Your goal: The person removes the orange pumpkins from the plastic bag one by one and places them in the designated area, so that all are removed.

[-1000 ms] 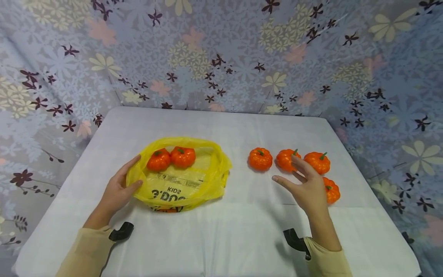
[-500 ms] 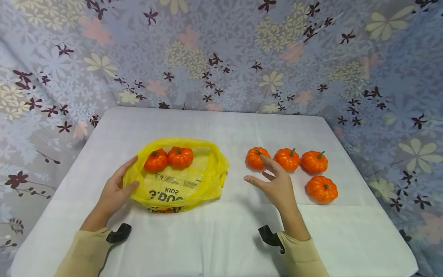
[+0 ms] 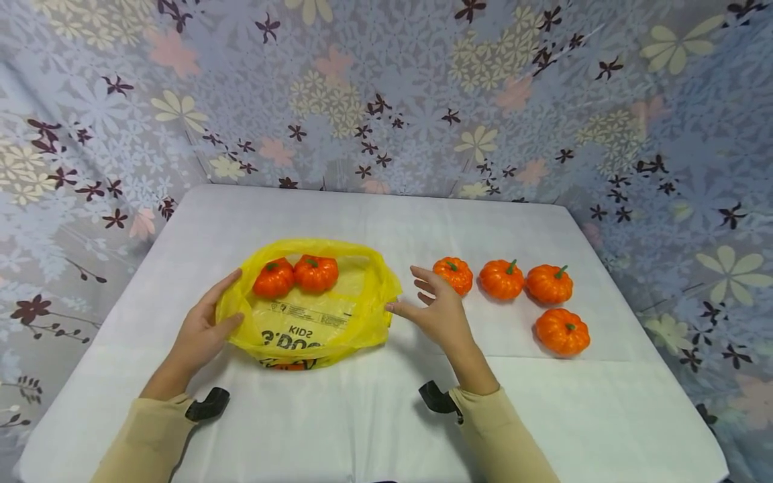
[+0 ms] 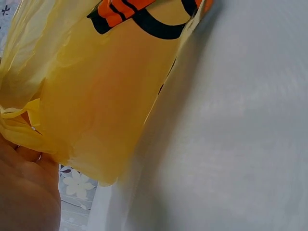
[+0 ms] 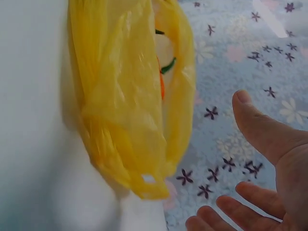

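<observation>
A yellow plastic bag lies with its mouth spread wide, dark lettering showing on its inside. Two small orange pumpkins, a left one and a right one, sit inside it. My left hand holds the bag's left rim, thumb over the edge and fingers along the outside; the left wrist view shows the hand against the plastic. Just off the bag's right side is my right hand, fingers spread and holding nothing. In the right wrist view that hand is apart from the bag.
Several more small pumpkins lie right of the bag: one partly behind my right hand, others in a row, and one nearer. A white cloth covers the table; a flowered curtain stands behind.
My right hand has moved left, from beside the pumpkins to the bag's right side, its fingers still spread. The left hand, bag and pumpkins keep their places.
</observation>
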